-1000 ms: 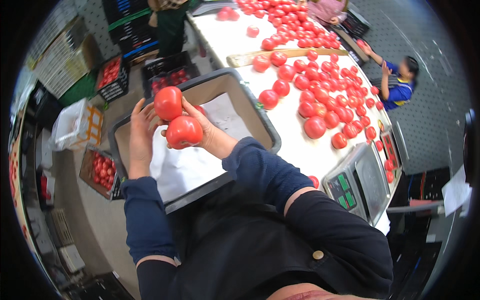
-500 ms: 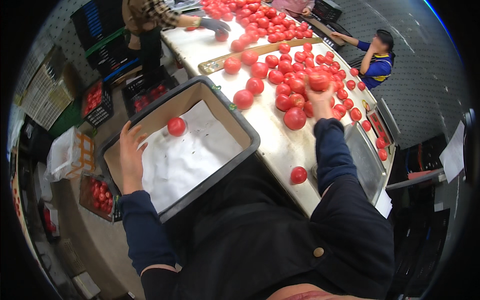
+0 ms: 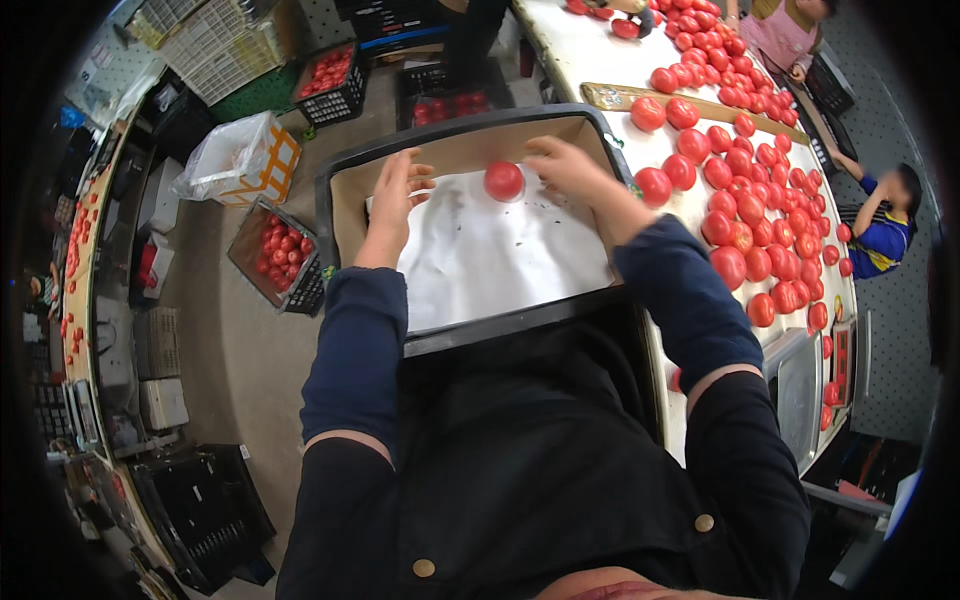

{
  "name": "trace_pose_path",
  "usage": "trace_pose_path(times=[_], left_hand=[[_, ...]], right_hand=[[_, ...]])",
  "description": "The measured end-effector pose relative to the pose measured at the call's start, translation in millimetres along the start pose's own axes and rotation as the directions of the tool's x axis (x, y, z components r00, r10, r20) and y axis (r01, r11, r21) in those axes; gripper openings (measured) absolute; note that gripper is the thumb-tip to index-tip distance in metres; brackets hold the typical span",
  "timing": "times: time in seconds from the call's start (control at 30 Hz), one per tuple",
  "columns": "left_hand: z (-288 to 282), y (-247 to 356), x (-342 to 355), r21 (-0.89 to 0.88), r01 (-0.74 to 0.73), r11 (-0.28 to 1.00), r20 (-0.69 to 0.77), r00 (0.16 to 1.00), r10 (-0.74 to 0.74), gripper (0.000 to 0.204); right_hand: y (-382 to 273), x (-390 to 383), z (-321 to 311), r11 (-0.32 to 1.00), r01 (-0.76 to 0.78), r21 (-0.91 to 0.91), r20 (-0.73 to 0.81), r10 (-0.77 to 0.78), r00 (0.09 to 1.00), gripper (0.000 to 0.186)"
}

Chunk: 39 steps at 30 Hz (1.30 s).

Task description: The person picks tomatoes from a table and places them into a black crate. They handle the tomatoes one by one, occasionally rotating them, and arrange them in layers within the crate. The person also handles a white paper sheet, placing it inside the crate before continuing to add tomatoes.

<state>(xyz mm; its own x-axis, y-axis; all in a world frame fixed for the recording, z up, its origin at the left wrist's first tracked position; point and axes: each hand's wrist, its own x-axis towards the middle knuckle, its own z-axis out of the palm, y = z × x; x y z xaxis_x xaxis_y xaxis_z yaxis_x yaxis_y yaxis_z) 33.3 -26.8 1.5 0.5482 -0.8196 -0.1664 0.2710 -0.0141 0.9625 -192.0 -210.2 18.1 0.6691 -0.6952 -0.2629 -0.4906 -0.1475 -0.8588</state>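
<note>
1. A white-topped bench (image 3: 575, 45) is stretching away just to the right of the right hand (image 3: 570, 170).
2. A grey-brown floor (image 3: 250, 370) is spreading out to the left of the left hand (image 3: 397, 190).
3. Farther left of both hands, a long, narrow second bench (image 3: 112, 150) is running along the room.
4. Well to the right of the hands, a grey dotted surface (image 3: 900, 350) is showing, wall or floor unclear.
</note>
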Motion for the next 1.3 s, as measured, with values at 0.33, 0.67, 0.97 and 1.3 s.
trace_pose_path(times=[0.33, 0.67, 0.97, 1.3], left_hand=[[7, 4, 6, -0.011, 0.025, 1.0, -0.012, 1.0, -0.026, 0.036], [17, 4, -9, 0.116, -0.052, 0.992, 0.273, 0.962, 0.019, 0.045], [40, 11, -42, 0.296, -0.288, 0.911, 0.586, 0.807, 0.065, 0.082], [35, -7, -25, 0.536, -0.475, 0.698, 0.522, 0.836, 0.168, 0.081]], right_hand=[[72, 77, 88, 0.91, 0.106, -0.401, -0.209, -0.204, 0.956, 0.052], [-32, -46, 61, 0.284, -0.365, 0.886, 0.388, -0.025, 0.922, 0.064], [-10, -39, 71, 0.304, -0.47, 0.829, 0.494, -0.002, 0.869, 0.049], [-9, -33, 74, 0.658, -0.271, 0.703, 0.278, 0.096, 0.956, 0.06]])
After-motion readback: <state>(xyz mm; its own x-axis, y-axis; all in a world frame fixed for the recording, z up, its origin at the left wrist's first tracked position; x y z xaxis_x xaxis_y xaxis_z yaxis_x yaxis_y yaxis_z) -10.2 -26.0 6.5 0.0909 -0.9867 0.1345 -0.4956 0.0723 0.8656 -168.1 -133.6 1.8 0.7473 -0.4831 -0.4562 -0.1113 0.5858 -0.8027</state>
